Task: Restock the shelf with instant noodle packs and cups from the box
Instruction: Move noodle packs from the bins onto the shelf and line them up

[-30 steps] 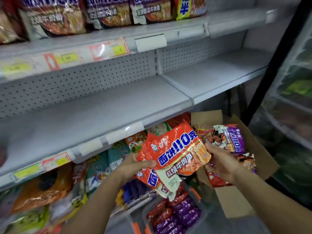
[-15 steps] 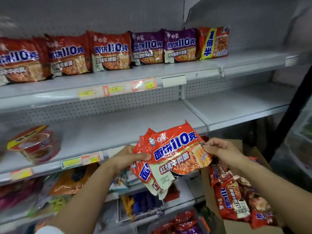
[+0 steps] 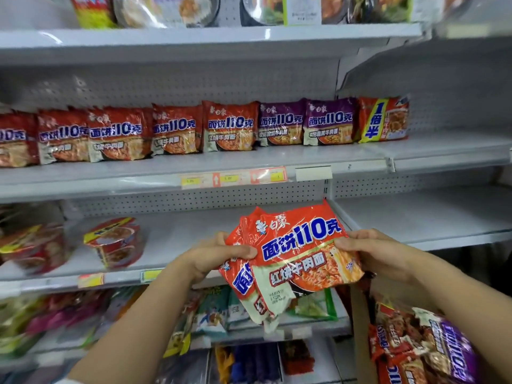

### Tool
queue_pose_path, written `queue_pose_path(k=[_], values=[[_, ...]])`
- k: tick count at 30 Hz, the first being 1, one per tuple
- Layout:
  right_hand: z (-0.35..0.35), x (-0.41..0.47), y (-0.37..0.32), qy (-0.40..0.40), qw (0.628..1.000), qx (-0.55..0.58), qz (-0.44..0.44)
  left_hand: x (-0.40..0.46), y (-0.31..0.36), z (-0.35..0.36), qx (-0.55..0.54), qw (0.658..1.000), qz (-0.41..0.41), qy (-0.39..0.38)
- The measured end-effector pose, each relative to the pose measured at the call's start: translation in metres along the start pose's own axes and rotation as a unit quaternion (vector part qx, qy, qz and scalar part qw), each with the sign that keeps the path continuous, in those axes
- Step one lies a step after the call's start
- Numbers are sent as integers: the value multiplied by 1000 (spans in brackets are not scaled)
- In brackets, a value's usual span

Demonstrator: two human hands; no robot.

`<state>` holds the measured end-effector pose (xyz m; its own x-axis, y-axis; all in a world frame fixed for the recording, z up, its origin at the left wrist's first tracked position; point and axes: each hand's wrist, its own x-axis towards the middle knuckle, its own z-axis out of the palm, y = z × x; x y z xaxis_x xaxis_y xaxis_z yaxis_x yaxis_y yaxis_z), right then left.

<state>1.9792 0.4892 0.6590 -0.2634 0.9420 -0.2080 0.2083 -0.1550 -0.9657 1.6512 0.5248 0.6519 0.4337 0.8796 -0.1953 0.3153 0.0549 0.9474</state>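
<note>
Gripping red noodle packs [image 3: 293, 253], left hand [image 3: 213, 257] and right hand [image 3: 371, 252] hover above the pack-filled box [image 3: 360, 328].

Box [image 3: 421, 347] cut off bottom right; back pack [image 3: 241, 278] mostly hidden.

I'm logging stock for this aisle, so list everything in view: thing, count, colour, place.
held noodle packs: at least two, red-orange, between both hands
red shelf packs: about five, middle shelf
purple shelf packs: two, right of the red
yellow-banded pack: one, row's right end
noodle cups: two, red, lower shelf
box packs: several, red and purple, bottom right
left hand: grips the packs
right hand: grips the packs
</note>
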Motion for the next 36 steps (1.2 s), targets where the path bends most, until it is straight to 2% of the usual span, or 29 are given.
queue_pose_path(k=[5,12,15,19,28,36], values=[[-1,8,-20,-40,999,14,-14,-18,19,-7,8,999,15,31],[12,39,-77,-59,994,30,-87,-34,53,-49,-9,994,35,100],[15,59,-101,-36,992,33,-116,-34,64,-76,-30,989,60,132],[22,87,-132,33,984,74,-157,-26,76,-123,-54,981,88,165],[36,186,-186,170,955,134,-201,-1,97,-231,-43,979,100,170],[52,260,-209,235,951,77,-187,17,91,-304,-34,978,80,192]])
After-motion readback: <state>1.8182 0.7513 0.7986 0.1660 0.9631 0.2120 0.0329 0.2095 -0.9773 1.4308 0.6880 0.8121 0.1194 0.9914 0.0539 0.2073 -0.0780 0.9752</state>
